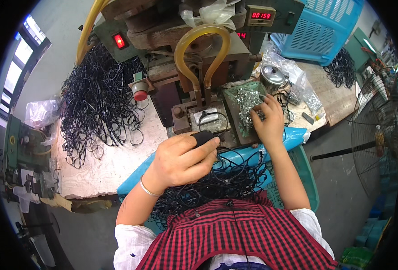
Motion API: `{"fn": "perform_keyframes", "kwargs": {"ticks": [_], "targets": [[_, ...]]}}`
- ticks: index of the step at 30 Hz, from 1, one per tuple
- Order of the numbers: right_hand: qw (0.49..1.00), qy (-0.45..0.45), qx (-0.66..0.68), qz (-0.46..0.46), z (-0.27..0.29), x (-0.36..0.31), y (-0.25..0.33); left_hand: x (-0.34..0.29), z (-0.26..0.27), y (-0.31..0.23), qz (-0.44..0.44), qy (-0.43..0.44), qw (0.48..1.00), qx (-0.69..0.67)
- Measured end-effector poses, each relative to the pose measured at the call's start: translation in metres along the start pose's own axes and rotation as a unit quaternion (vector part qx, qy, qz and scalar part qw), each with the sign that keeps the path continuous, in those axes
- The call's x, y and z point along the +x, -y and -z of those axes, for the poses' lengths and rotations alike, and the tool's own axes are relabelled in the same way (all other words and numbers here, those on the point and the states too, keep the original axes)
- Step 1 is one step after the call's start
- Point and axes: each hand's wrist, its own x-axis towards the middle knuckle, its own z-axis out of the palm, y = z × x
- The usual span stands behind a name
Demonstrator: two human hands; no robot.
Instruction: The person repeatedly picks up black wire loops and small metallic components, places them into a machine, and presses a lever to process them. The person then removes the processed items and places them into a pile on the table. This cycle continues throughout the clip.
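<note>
A pale worktable (104,175) is spreading beneath a heavy machine (235,54), with a big heap of black cords (97,96) sprawling on its left. A yellow tube (178,47) is bowing across the machine's front, partly blocking the view behind it, and a red button (140,95) is jutting out to its left. A black cord loop (227,120) is lying over the small metal block (206,117) below the tube. The left hand (178,159) is reaching just beside it, thumb and covered forefinger bending close together; whether they are gripping the cord I cannot tell. The right hand (270,121) is hovering over the green tray (229,101) of metal bits (246,101), its fingers curling; I cannot tell whether it is holding a piece. A lidded pot (272,75) is crowding the tray's far side. More cords (208,191) are piling up on blue sheeting (138,177) before the person, and a fan (374,130) is standing at right.
</note>
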Motion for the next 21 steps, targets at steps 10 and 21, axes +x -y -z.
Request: {"fn": "perform_keyframes", "kwargs": {"ticks": [10, 21], "targets": [[0.977, 0.128, -0.089, 0.143, -0.022, 0.023, 0.005, -0.007, 0.002, 0.002, 0.001, 0.003, 0.999, -0.034], [0.988, -0.038, 0.131, -0.071, -0.009, 0.021, 0.019, -0.081, 0.063, 0.052, 0.539, -0.029, 0.805, 0.245]]}}
